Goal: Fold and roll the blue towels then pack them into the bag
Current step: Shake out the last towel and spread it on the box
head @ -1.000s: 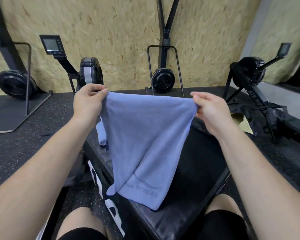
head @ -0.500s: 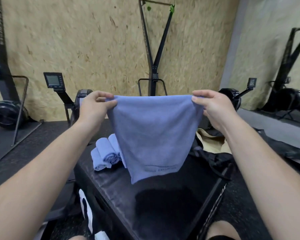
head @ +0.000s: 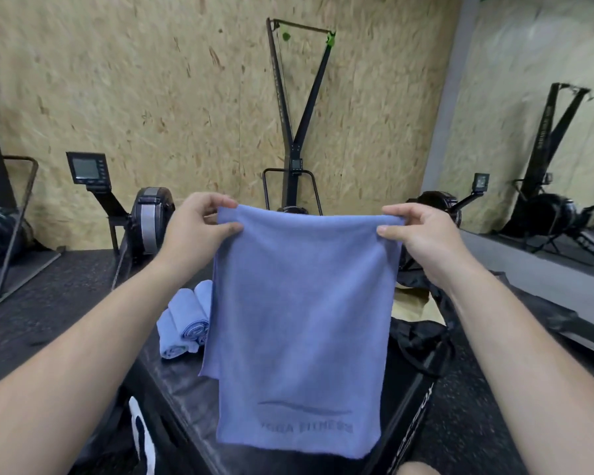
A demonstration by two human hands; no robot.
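In the head view, the person holds one blue towel up in the air in front of the body. The left hand pinches the upper left corner between thumb and curled fingers, and the right hand pinches the upper right corner in the same way, so the top edge runs level from one hand to the other. The towel hangs straight down from this edge with its long axis vertical, and a second layer shows behind its lower left side, so it seems to be doubled already. Its lower end hangs above the black box, and both hands are equally near to it. Three rolled towels lie together on the box, on the side of the left hand. On the side of the right hand lies a dark thing with a pale inside, probably the bag, but the towel hides part of it. For the next fold or roll, the towel probably must first come down flat on the box between these two.
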